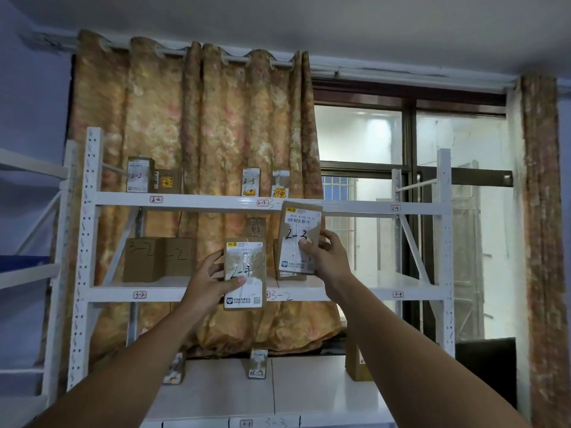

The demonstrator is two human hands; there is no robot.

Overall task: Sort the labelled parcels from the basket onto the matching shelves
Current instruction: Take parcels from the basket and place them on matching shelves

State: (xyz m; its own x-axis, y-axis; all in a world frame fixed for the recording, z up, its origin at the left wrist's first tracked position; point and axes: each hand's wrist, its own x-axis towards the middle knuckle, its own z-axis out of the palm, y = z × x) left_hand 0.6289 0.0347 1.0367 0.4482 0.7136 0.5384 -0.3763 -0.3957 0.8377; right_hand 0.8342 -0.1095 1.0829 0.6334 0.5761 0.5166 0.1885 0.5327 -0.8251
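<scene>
Parcel marked 2-3 (297, 223) | pinched by right hand (330, 258), centre frame, just under upper shelf (200, 201) | left hand (207, 282) grips second parcel (247, 261), lower and left of it

Shelving rack (92, 199), centre frame, is showing smooth white-painted metal with a faint sheen, its uprights punched with holes. Parcel marked 2-3 (296, 220), right of centre, and lower parcel (247, 261), at centre, are presenting matt brown cardboard, each carrying a white paper label under clear tape that is catching glossy highlights, while plain boxes (143, 261) at mid-left are showing bare matt cardboard with marker ink. Curtain (191, 118) behind is hanging as soft, matt, mottled gold cloth, and window pane (355, 134) at right is gleaming as smooth glass in a dark frame.
</scene>
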